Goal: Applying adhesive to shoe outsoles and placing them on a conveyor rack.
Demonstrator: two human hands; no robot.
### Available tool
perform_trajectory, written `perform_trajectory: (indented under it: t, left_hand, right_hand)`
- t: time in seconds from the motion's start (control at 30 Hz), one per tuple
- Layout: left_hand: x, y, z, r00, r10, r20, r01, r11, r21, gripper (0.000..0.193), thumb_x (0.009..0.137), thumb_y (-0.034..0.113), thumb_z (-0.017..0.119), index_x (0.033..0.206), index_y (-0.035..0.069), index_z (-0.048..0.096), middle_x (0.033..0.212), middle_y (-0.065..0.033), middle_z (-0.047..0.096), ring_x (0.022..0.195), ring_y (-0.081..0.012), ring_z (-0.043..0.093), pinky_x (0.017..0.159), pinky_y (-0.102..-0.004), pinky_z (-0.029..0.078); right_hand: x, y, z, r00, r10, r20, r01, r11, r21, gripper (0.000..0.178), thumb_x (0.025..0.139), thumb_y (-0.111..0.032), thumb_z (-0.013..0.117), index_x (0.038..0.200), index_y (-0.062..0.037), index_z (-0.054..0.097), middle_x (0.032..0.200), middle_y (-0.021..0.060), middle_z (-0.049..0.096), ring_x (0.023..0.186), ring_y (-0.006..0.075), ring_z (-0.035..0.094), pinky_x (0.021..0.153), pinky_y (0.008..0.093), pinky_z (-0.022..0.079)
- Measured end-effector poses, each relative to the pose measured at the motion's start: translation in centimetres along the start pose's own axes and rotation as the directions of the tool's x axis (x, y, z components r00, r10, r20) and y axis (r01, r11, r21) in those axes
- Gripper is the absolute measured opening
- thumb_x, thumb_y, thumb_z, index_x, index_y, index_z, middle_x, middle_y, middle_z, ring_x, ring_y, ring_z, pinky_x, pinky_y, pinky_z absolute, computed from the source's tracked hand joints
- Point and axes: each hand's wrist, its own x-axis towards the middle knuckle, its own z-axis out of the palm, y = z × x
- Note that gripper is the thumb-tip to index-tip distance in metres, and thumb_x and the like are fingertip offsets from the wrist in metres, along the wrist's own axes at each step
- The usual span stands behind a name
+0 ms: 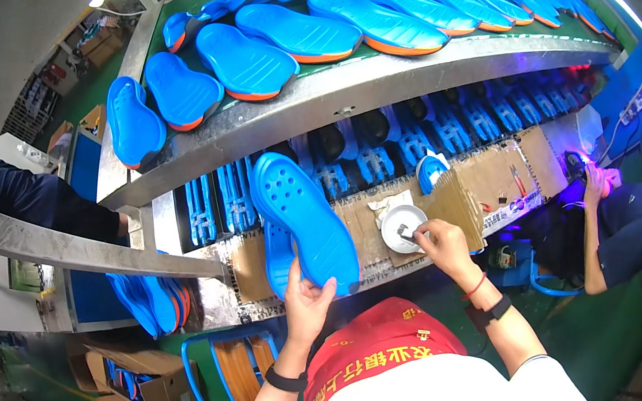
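My left hand [308, 300] grips the heel end of a pair of blue insoles [311, 231], held upright. The front insole has a cluster of round holes near its toe. Behind it, the second insole shows only along its left side. At the white bowl [396, 241], my right hand [446, 246] is closed, its fingertips over the right rim. By those fingertips a small greyish piece [404, 231] lies against the bowl's inside; whether the fingers pinch it is too small to tell.
Blue insoles with orange undersides [246, 58] line the green belt above. Packed blue insoles [373, 161] stand behind the cardboard-covered bench [261, 272]. A cardboard box [458, 209] is right of the bowl. Another person [632, 224] sits at right; a blue-framed stool [234, 371] stands lower left.
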Motion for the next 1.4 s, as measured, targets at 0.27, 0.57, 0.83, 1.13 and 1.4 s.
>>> perform_trajectory:
  t: [0.27, 0.57, 0.83, 1.13, 1.4]
  left_hand:
    - [0.3, 2.2, 3.5, 0.97, 0.229, -0.082, -0.212, 0.962, 0.173, 0.067, 0.084, -0.006, 0.061, 0.142, -0.001, 0.028, 0.106, -0.0144, 0.064, 0.089, -0.0145, 0.064, 0.075, -0.026, 0.055]
    - [-0.1, 2.5, 4.0, 0.96, 0.273, -0.065, -0.243, 0.925, 0.292, 0.063, 0.084, -0.003, 0.063, 0.14, -0.002, 0.034, 0.106, -0.0156, 0.065, 0.091, -0.017, 0.066, 0.076, -0.0288, 0.056]
    - [0.2, 2.6, 4.0, 0.95, 0.304, -0.073, -0.274, 0.922, 0.274, 0.062, 0.085, -0.003, 0.062, 0.14, -0.002, 0.034, 0.105, -0.0141, 0.065, 0.091, -0.0159, 0.065, 0.077, -0.028, 0.055]
    - [0.0, 5.0, 3.4, 0.957, 0.289, -0.011, -0.278, 0.928, 0.247, 0.062, 0.086, -0.001, 0.064, 0.136, 0.0, 0.028, 0.109, -0.0155, 0.062, 0.093, -0.0178, 0.065, 0.079, -0.0283, 0.054]
    - [7.1, 19.7, 0.2, 0.926, 0.377, -0.005, -0.376, 0.924, -0.063, 0.043, 0.092, 0.013, 0.06, 0.126, -0.001, 0.037, 0.105, -0.0169, 0.064, 0.089, -0.0214, 0.066, 0.077, -0.031, 0.056]
  right_hand:
    - [-0.8, -10.5, -4.5, 0.967, -0.253, -0.038, 0.252, 0.916, 0.311, 0.013, 0.075, -0.003, 0.073, 0.085, -0.0026, 0.064, 0.085, 0.0106, 0.067, 0.065, 0.0237, 0.066, 0.057, 0.0291, 0.052]
    - [-0.8, -11.3, -3.4, 0.915, -0.402, -0.03, 0.4, 0.895, 0.195, 0.014, 0.075, -0.005, 0.073, 0.086, -0.004, 0.065, 0.086, 0.0094, 0.066, 0.066, 0.024, 0.066, 0.056, 0.0312, 0.053]
    - [-0.3, -11.4, -3.3, 0.931, -0.364, -0.024, 0.361, 0.909, 0.21, 0.013, 0.075, -0.006, 0.073, 0.084, -0.0043, 0.065, 0.087, 0.0098, 0.067, 0.066, 0.0249, 0.067, 0.056, 0.0319, 0.054]
    - [-0.4, -11.1, -5.4, 0.955, -0.253, -0.157, 0.277, 0.948, 0.158, 0.015, 0.073, -0.002, 0.074, 0.086, -0.0033, 0.065, 0.087, 0.013, 0.068, 0.069, 0.0273, 0.067, 0.058, 0.0317, 0.053]
    - [-1.6, -9.1, -7.3, 0.968, -0.049, -0.246, 0.1, 0.974, 0.201, 0.011, 0.075, 0.003, 0.071, 0.082, 0.0022, 0.064, 0.084, 0.0145, 0.067, 0.061, 0.0198, 0.062, 0.054, 0.0272, 0.046]
